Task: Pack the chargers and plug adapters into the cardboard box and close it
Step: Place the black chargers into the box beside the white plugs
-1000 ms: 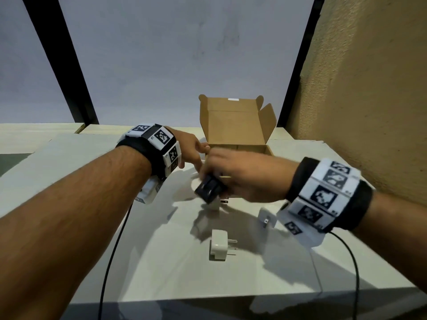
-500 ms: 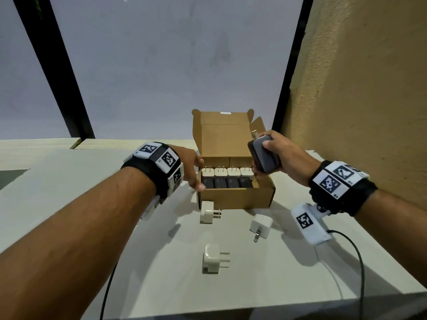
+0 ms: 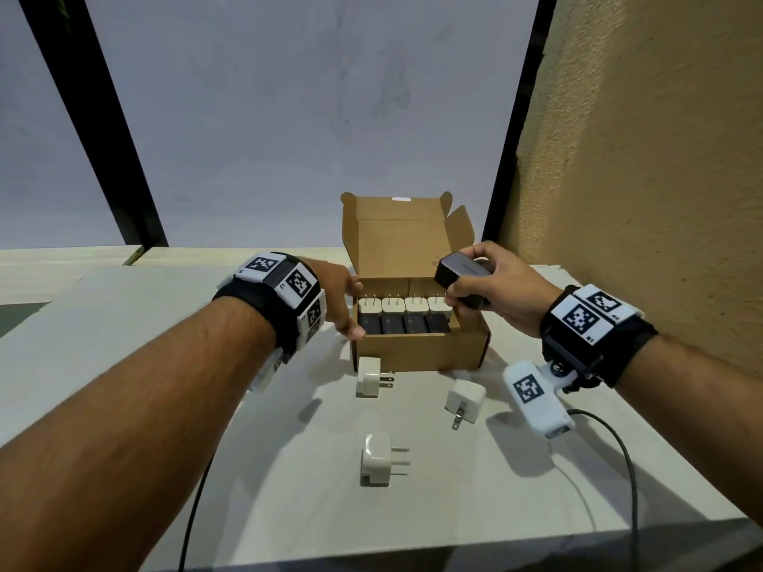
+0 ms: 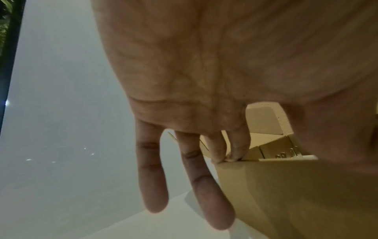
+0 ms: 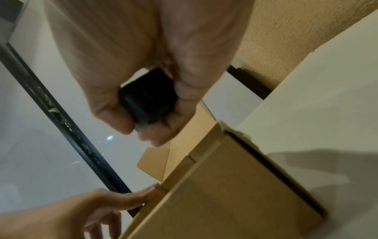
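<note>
An open cardboard box point(image 3: 417, 352) stands on the table with its lid flap upright; inside, a row of white plug adapters point(image 3: 402, 304) sits behind a row of black chargers point(image 3: 402, 324). My right hand point(image 3: 491, 282) grips a black charger point(image 3: 462, 278) just above the box's right side; the same black charger point(image 5: 147, 100) fills my fingers in the right wrist view. My left hand point(image 3: 342, 299) rests with straight fingers point(image 4: 235, 155) against the box's left rim point(image 4: 255, 163). Three white plug adapters lie loose in front: one by the box point(image 3: 370, 377), one to its right point(image 3: 465, 400), one nearest me point(image 3: 377, 459).
The pale table point(image 3: 413, 509) ends at a front edge near me. A textured tan wall point(image 3: 660, 158) rises close on the right of the box. Behind stands a grey pane with black frame bars point(image 3: 510, 130). Black cables point(image 3: 631, 468) trail from both wrists.
My right hand has lifted the black charger from the table in front of the box and now holds it over the box's right side. My left hand stays at the left rim.
</note>
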{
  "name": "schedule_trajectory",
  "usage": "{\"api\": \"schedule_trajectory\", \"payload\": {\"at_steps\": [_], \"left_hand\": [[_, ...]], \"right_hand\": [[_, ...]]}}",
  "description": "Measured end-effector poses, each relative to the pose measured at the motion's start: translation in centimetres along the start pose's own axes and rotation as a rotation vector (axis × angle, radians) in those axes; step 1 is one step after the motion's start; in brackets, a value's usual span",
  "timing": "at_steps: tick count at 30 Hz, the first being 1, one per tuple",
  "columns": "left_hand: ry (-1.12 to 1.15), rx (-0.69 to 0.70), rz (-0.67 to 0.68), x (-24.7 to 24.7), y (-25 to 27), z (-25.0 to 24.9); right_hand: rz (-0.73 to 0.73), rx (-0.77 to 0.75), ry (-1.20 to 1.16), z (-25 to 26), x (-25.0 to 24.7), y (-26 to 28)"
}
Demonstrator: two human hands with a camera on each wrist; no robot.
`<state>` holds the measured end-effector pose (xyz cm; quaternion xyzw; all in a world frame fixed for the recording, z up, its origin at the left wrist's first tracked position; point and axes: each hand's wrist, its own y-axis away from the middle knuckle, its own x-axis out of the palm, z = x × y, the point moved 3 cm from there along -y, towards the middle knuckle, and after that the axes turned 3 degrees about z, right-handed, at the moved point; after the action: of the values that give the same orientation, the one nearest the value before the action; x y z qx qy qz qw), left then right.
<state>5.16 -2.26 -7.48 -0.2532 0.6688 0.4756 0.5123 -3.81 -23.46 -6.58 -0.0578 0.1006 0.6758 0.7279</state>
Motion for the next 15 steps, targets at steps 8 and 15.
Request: {"api": "schedule_trajectory", "payload": {"at_steps": [8,15], "left_hand": [[0.006,-0.012,-0.002,0.00,0.57,-0.15],[-0.019,-0.028,0.026,0.17,0.30,0.04]], "right_hand": [[0.034,0.018,-0.181,0.49,-0.18,-0.07],[0.120,0.020,-0.398,0.24,-0.02,-0.02]]}}
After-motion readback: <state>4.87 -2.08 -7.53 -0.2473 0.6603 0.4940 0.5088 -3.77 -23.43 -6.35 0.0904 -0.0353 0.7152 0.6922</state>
